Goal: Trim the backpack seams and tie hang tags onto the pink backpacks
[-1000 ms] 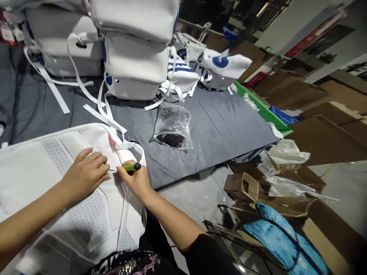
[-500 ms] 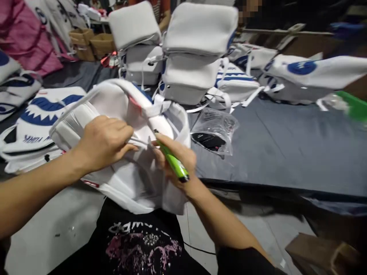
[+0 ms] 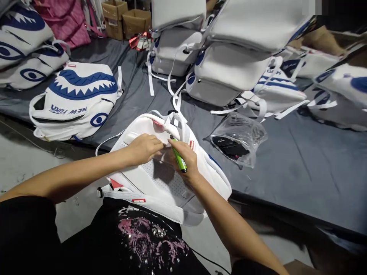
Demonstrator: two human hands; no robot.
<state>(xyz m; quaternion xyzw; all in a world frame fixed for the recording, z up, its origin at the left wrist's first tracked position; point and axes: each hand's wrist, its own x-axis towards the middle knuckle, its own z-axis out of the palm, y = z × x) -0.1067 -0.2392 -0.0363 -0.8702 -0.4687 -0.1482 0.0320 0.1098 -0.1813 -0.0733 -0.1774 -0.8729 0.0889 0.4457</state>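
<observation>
"White fabric leads our findings. What do we record left of the white backpack (image 3: 168, 177)?"

"We note a printed backpack (image 3: 77, 101) with a blue toothed mouth, lying on the table (image 3: 289, 168), well apart from it."

"And the white backpack itself?"

"We find it tilted across the table's near edge, its lower end by the person's dark clothing (image 3: 94, 233)."

"State of the hands?"

"The left hand (image 3: 146, 148) lies over the white backpack's upper part, fingers curled; we cannot tell what, if anything, they pinch. Just right of it, the right hand (image 3: 185, 157) is closed around a green tool (image 3: 179, 157), its fingertips near the left ones."

"Our advice on handling?"

"We judge that the left fingers should hold the fabric taut, and that the tool's dark tip should be directed clear of it, lest it snag. The white backpack could slip off the edge, so we would steady it."

"Limitations?"

"The fingers hide whatever sits between them, and we cannot identify the green tool. Behind the white backpack, a stack of backpacks (image 3: 229, 68) is cut off at the top. To its right, a clear bag (image 3: 248, 130) holds dark items (image 3: 229, 147) we cannot make out; farthest right, another backpack (image 3: 344, 97) runs out of view."
</observation>
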